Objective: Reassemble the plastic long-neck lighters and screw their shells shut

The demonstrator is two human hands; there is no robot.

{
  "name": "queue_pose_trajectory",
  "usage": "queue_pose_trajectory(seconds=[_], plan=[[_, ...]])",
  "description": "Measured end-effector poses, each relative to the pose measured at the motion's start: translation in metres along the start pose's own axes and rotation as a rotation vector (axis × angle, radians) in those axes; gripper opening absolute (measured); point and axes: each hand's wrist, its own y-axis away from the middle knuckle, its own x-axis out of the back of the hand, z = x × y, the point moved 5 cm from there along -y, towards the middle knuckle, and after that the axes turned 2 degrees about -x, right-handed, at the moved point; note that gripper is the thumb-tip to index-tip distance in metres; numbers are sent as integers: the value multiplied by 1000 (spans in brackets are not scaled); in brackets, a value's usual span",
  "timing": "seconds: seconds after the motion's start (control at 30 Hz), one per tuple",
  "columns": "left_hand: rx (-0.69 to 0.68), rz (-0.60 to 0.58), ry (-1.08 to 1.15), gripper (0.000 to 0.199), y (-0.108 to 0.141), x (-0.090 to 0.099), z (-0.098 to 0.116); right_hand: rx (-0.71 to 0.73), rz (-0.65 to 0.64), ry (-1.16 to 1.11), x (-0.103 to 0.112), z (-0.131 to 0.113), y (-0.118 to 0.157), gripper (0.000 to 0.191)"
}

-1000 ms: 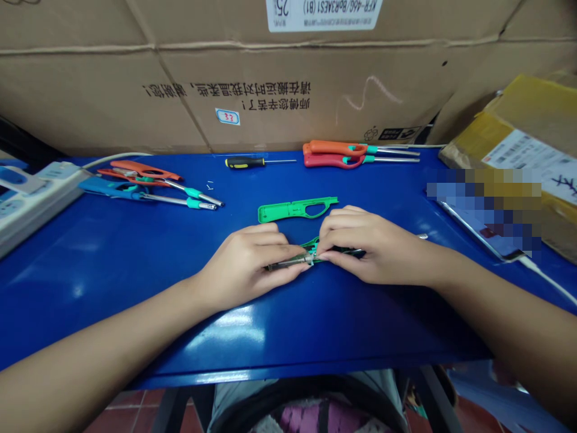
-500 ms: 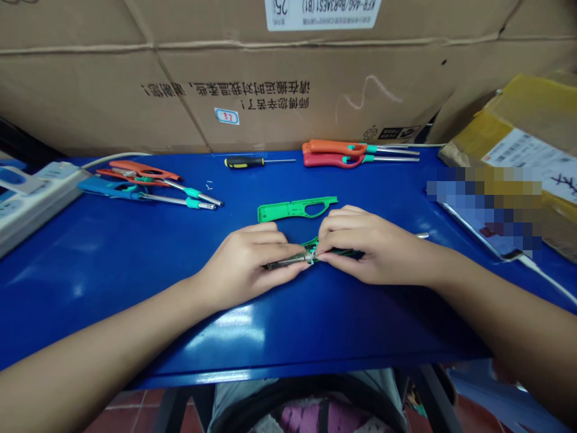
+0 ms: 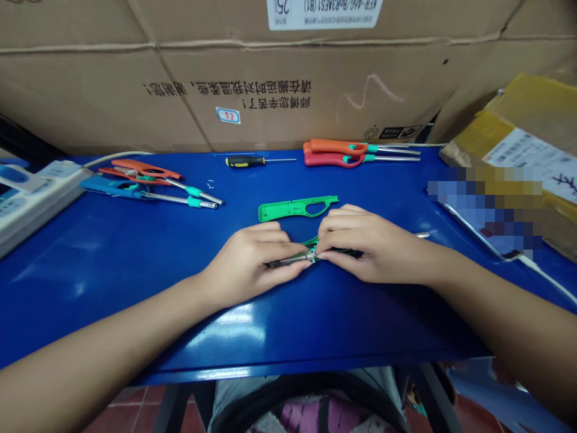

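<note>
Low over the blue table, my left hand (image 3: 255, 258) is closed on the handle end of an opened green lighter (image 3: 311, 242), with its clear fuel tank showing between finger and thumb. My right hand (image 3: 360, 243) pinches the same lighter at its middle, near the trigger area; the small part under those fingertips is hidden. The metal tip of the lighter pokes out past my right wrist. Just behind my hands lies a loose green half-shell (image 3: 288, 209), its hollow inside facing up.
A screwdriver (image 3: 246, 161) lies at the back. Red and orange lighters (image 3: 336, 157) are behind right; an orange one (image 3: 146, 168) and a blue one (image 3: 115, 187) are left, beside a power strip (image 3: 40, 195). A phone (image 3: 478, 225) and a taped carton (image 3: 532, 132) stand right.
Both hands stay in almost the same place on the green lighter. The whole view shifts very slightly; nothing else has visibly moved.
</note>
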Motion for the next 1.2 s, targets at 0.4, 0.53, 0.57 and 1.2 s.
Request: queue_pose_trajectory(seconds=[0.4, 0.53, 0.57, 1.2], plan=[[37, -20, -82, 19, 0, 5, 1, -124, 25, 170, 13, 0, 0, 32], [79, -12, -60, 18, 1, 4, 0, -112, 8, 147, 3, -4, -2, 23], [100, -7, -60, 18, 1, 5, -1, -112, 7, 140, 1, -4, -3, 19], [268, 1, 18, 45, 4, 4, -4, -130, 22, -19, -8, -7, -6, 12]])
